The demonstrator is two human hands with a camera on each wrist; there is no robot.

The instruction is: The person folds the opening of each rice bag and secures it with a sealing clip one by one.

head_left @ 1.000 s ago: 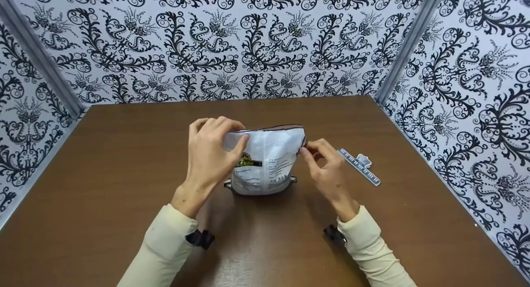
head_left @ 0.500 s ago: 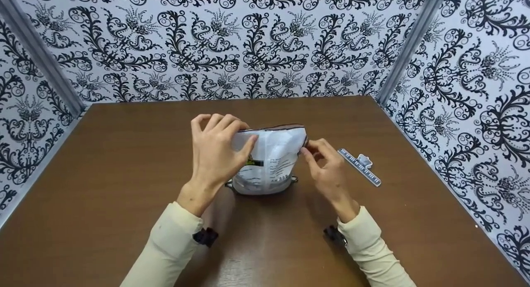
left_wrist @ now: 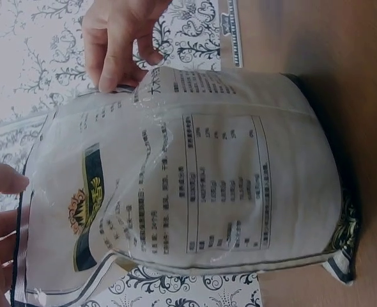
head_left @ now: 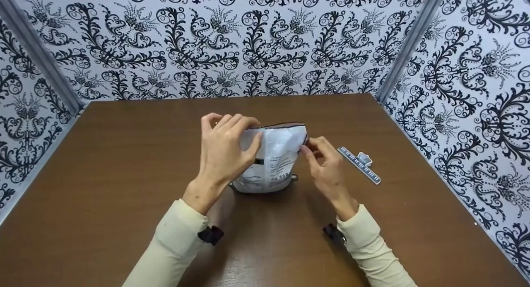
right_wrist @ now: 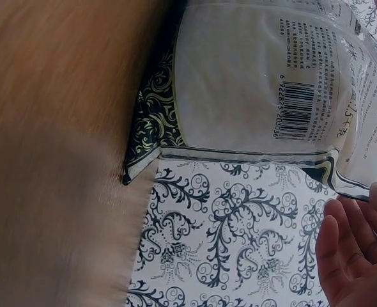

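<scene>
A white plastic food bag (head_left: 276, 160) stands upright on the table, printed with small text, a table of figures and, in the right wrist view, a barcode. Its top edge has a dark border. My left hand (head_left: 225, 150) pinches that top edge left of the middle, thumb on the near side and fingers behind. In the left wrist view the bag's upper part (left_wrist: 61, 204) looks flat and creased, the lower part full. My right hand (head_left: 329, 165) pinches the bag's right side edge near the top between thumb and forefinger.
A long clear bag clip (head_left: 359, 165) lies on the brown table (head_left: 124, 167), just right of my right hand. Patterned black-and-white walls (head_left: 265, 42) enclose the back and both sides.
My left hand has slid rightward along the bag's top edge, covering more of the printed logo. My right hand keeps its hold at the right edge, and the clip lies where it was.
</scene>
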